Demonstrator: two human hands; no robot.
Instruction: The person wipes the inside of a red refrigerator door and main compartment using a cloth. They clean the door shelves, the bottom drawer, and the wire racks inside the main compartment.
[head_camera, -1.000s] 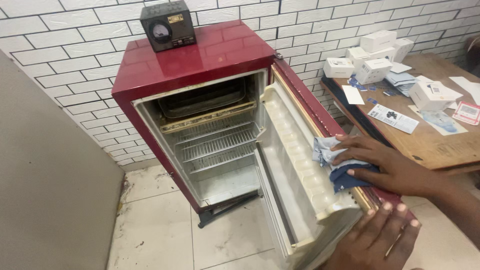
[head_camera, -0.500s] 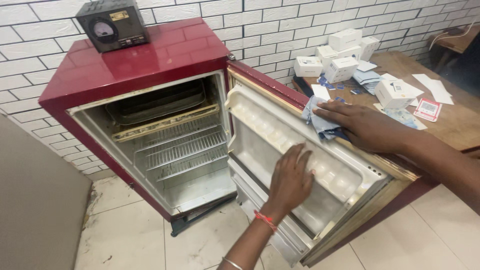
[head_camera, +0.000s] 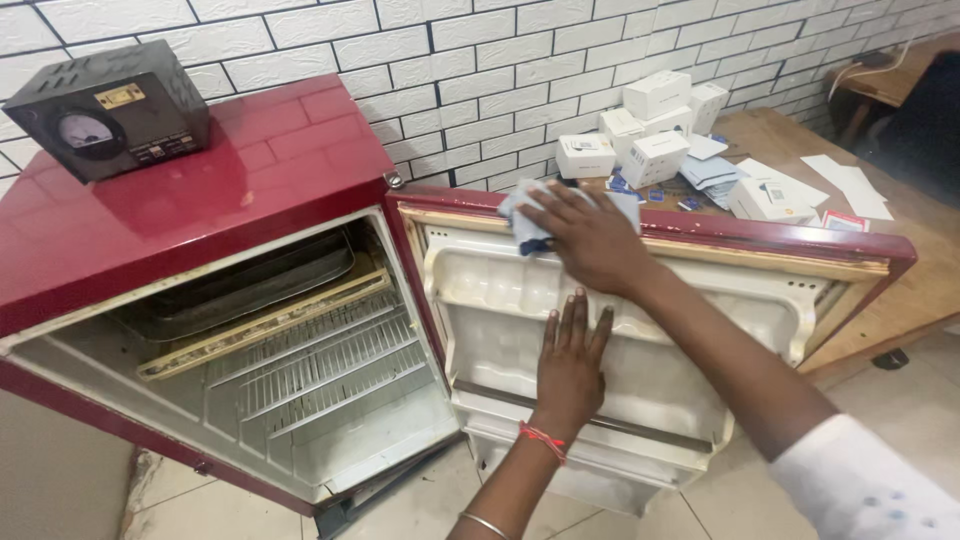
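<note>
Cloth (head_camera: 532, 215) has slid left along the door's (head_camera: 760, 235) top edge under the right hand (head_camera: 590, 240), fingers spread flat. Left hand (head_camera: 570, 360), open, still presses the inner liner (head_camera: 480, 290).

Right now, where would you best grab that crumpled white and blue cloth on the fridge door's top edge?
Pinch the bunched end of the crumpled white and blue cloth sticking out left of the right hand, coming from above: the hand covers the rest, and that loose fold stands clear of the red door edge.
</note>
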